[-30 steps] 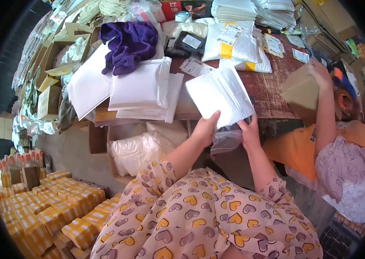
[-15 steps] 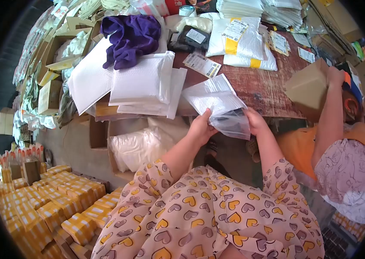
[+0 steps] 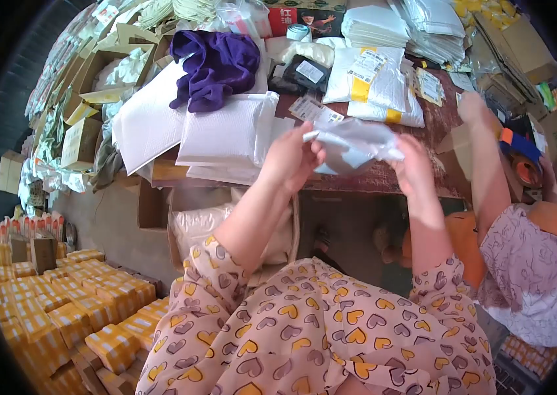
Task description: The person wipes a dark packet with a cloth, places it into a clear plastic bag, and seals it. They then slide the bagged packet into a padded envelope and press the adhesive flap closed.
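Note:
Between my two hands is a whitish bubble mailer with a clear plastic part (image 3: 357,146), lifted over the table's front edge and blurred by motion. My left hand (image 3: 291,158) pinches its left end, fingers curled. At the right end, my right hand (image 3: 413,161) grips a corner between thumb and fingers. Just behind the mailer lies a printed label slip (image 3: 315,108). To the left, white padded mailers (image 3: 225,135) are stacked, with a crumpled purple cloth (image 3: 216,66) on top. Packed white parcels with yellow tape (image 3: 364,79) lie beyond my hands.
A co-worker's arm (image 3: 489,158) reaches over a cardboard box (image 3: 453,148) at right, near a tape dispenser (image 3: 522,158). Black packets (image 3: 305,74) lie at the back. An open carton of plastic-wrapped material (image 3: 199,230) stands below the table. Yellow-taped boxes (image 3: 74,296) are piled at lower left.
Both hands have risen and moved farther over the table, lifting and tilting the mailer. My left hand has shifted its hold to the left end. The co-worker's hand has moved left and away.

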